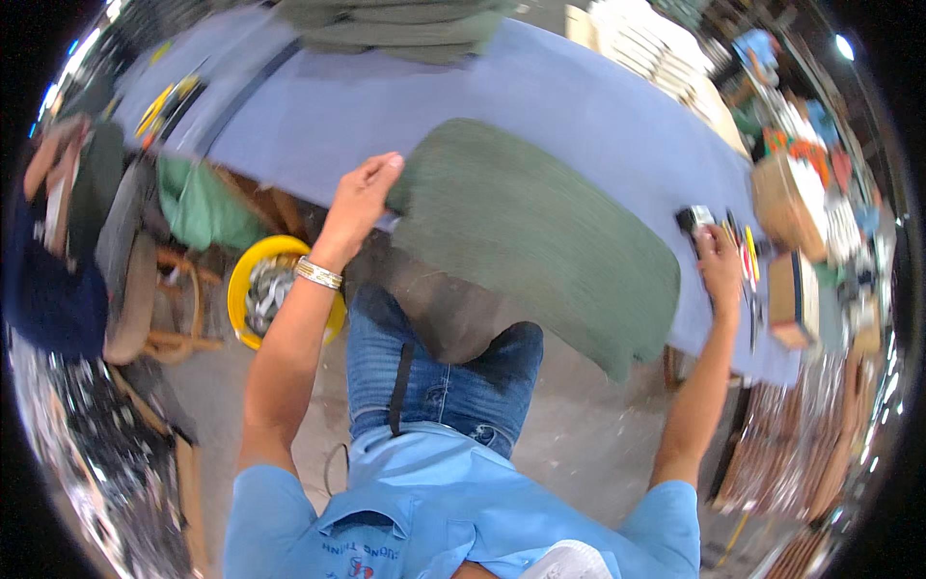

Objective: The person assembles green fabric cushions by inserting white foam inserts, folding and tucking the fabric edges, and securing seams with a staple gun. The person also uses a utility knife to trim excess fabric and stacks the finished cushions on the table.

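Cloth (535,232) at centre, overhanging the table's (588,111) 6 o'clock edge. My left hand (365,191) at cloth's 10 o'clock: fingers nearly closed, pinch unclear. My right hand (719,265), 3 o'clock: half curled at tool (695,218), hold unclear. Table spreads beyond, 11 to 2 o'clock.

From the left of two fisheye cameras on your head, you look down and forward over your left hand (361,196), right hand (719,262) and the desk (347,116). Your shirt (424,458) sits nearest, at the view's lower edge; beyond it the desk's near edge bows across mid-view.
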A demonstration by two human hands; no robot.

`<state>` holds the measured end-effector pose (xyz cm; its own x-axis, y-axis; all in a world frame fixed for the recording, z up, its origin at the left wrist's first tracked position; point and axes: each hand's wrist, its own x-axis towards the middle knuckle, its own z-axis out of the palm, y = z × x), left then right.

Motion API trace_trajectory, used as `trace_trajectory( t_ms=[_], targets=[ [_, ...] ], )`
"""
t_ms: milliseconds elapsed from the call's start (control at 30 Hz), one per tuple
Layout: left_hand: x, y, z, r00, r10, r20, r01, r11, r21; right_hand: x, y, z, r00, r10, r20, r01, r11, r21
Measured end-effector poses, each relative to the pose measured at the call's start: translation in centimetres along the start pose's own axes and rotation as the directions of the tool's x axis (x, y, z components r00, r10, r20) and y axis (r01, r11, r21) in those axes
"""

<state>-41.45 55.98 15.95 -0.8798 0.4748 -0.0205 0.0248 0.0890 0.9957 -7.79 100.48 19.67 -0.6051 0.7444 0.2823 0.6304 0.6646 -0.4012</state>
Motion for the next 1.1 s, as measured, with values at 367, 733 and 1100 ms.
trace_trajectory(
  t_ms=[367,733,1100],
  targets=[
    [7.5,1.0,4.6,0.913,0.371,0.170,-0.374,0.927,-0.018,-12.3,-5.9,0.4,0.895,0.393,-0.209,-0.100,0.634,0.767],
    [1.0,6.1,19.3,0.832,0.492,0.257,-0.383,0.844,-0.375,-18.0,-24.1,1.3,0.872,-0.248,-0.423,0.473,0.651,0.594],
    [-3.7,8.7,13.4,0.762,0.346,0.547,0.003,0.843,-0.537,-18.1,-27.3,6.6,0.845,-0.367,-0.389,0.529,0.466,0.709]
  ],
)
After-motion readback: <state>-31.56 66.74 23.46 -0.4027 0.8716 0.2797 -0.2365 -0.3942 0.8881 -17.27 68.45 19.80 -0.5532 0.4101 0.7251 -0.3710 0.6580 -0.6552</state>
